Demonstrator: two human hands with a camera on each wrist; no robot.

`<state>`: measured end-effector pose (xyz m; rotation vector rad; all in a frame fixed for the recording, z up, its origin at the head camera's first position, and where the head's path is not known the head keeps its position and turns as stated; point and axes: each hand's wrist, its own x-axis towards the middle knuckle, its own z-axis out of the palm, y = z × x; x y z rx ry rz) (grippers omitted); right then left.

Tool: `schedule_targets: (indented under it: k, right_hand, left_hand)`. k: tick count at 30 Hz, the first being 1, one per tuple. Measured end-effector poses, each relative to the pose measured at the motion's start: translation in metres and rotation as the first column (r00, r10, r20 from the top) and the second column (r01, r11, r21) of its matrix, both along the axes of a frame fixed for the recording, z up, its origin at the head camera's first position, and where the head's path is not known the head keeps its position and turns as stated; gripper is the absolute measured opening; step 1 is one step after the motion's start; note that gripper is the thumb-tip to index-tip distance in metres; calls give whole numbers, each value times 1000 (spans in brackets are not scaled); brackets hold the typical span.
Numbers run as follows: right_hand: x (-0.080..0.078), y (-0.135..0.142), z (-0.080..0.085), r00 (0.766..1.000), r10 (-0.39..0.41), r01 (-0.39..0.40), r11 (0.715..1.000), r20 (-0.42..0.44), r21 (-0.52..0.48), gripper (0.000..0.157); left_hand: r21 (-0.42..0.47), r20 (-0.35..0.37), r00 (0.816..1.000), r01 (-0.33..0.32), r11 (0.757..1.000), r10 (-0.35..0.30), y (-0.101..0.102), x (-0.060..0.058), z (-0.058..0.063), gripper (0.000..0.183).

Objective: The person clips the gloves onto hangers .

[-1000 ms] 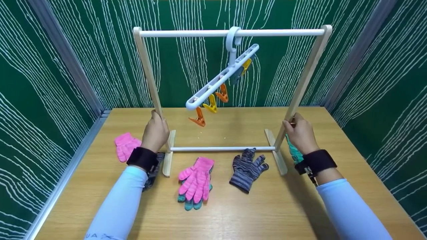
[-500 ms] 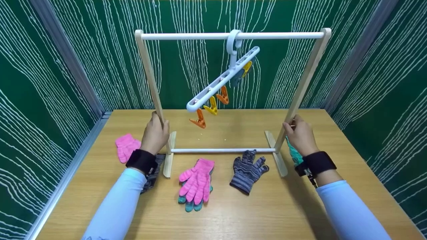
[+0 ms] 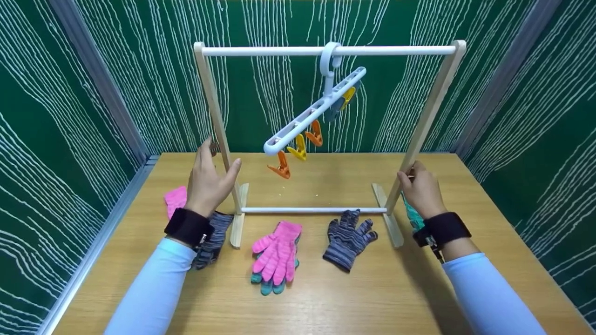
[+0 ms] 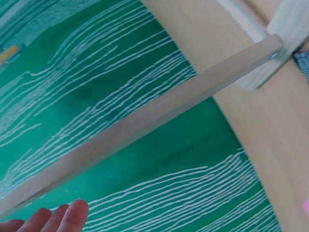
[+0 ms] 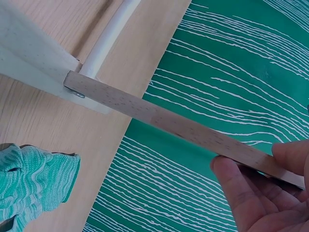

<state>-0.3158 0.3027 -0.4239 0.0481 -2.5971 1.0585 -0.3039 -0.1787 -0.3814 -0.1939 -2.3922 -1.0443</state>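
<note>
A wooden drying rack with white bars stands upright on the table. From its top bar hangs a pale blue hanger with orange and yellow clips. My left hand is beside the left post, its fingers and thumb spread and the post not gripped. In the left wrist view, the fingertips show apart from the post. My right hand grips the right post low down. Its thumb and fingers close round the wood in the right wrist view.
A pink glove lies over a green one in front of the rack. Grey striped gloves lie near the lower bar and by my left wrist. Another pink glove is at left, and a green glove at right.
My left hand has let go of the left post, opened its fingers and shifted slightly left. My right hand keeps its hold on the right post.
</note>
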Motion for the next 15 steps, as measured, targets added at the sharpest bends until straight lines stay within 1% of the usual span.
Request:
schedule_targets:
  k: [3, 5, 9, 11, 13, 15]
  right_hand:
    - [0, 0, 0, 1000, -2, 2, 1000, -5, 0, 32]
    - [0, 0, 0, 1000, -2, 3, 1000, -18, 7, 33]
    - [0, -1, -2, 998, 1, 1, 1000, -63, 30, 34]
    - [-1, -1, -3, 997, 4, -1, 999, -79, 36, 34]
    - [-1, -1, -3, 996, 5, -1, 999, -90, 42, 33]
    - [0, -1, -4, 996, 4, 0, 999, -94, 46, 32]
  left_hand:
    - [-11, -82, 997, 15, 1000, -16, 2, 7, 6, 88]
    - [-15, -138, 990, 29, 999, -31, 4, 12, 9, 86]
    - [-25, -253, 966, 54, 998, -59, 7, 18, 13, 79]
    - [-26, -297, 952, 69, 997, -73, 9, 21, 15, 74]
    - [-22, -329, 940, 93, 995, -96, 11, 23, 18, 70]
    - [-22, -344, 930, 132, 991, -131, 12, 26, 21, 67]
